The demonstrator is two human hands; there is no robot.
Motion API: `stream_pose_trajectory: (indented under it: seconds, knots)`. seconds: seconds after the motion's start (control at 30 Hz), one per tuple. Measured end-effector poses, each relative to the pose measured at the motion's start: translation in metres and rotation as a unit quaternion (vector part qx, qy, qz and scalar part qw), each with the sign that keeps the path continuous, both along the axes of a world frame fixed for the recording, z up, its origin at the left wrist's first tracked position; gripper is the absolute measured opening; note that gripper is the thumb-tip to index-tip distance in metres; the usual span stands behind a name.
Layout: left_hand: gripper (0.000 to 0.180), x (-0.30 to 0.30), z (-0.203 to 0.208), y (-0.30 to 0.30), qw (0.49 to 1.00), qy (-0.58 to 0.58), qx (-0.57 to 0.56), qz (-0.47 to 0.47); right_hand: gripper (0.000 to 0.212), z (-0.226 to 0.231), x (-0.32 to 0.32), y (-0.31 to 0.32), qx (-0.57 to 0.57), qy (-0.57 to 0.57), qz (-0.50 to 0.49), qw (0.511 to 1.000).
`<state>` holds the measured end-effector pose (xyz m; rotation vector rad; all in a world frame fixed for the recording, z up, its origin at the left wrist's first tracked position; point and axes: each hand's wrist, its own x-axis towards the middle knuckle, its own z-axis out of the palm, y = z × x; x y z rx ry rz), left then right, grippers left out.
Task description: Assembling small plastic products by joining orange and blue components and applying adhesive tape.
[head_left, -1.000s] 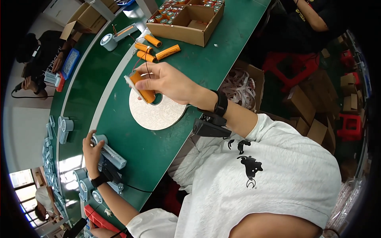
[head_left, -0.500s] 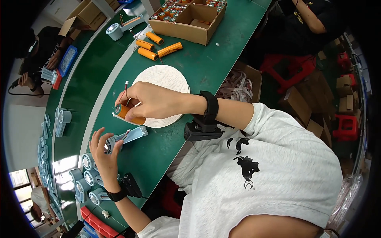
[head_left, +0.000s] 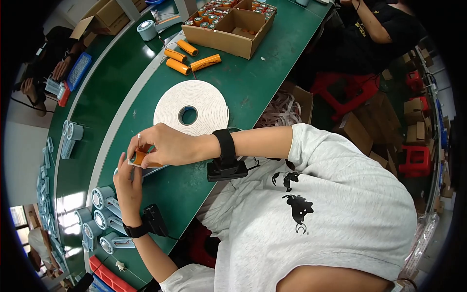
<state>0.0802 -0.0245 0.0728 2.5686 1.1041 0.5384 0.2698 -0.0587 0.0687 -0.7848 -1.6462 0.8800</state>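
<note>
Holds battery (head_left: 140, 158) pinched in right hand (head_left: 168, 146) over table (head_left: 185, 187), beside left hand (head_left: 129, 189) with grip impossible to tell: likely stiff, smooth and somewhat heavy, so best to take by round sides, away from wire (head_left: 139, 140).

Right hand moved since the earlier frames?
Yes: judged against the white roll, the right hand has moved down and left in the picture, next to the left hand.

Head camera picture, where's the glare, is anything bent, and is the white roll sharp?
Head view: white glare patches on the green belt at left; head view: that belt bows into an arc, and the corners go black; head view: the white roll looks fairly sharp, its rings showing.
</note>
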Motion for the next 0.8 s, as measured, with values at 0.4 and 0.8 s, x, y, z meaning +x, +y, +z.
stream_pose_trajectory:
  seconds: [0.4,0.8]
  knots:
    - [0.024,-0.002,-0.018,-0.002,0.97,-0.113,0.022,0.216,0.013,0.02,-0.021,0.013,0.091,-0.378,0.074,0.919]
    - [0.042,-0.029,0.007,-0.012,0.976,-0.077,-0.165,0.117,0.023,0.008,-0.036,0.032,-0.071,-0.423,0.104,0.897]
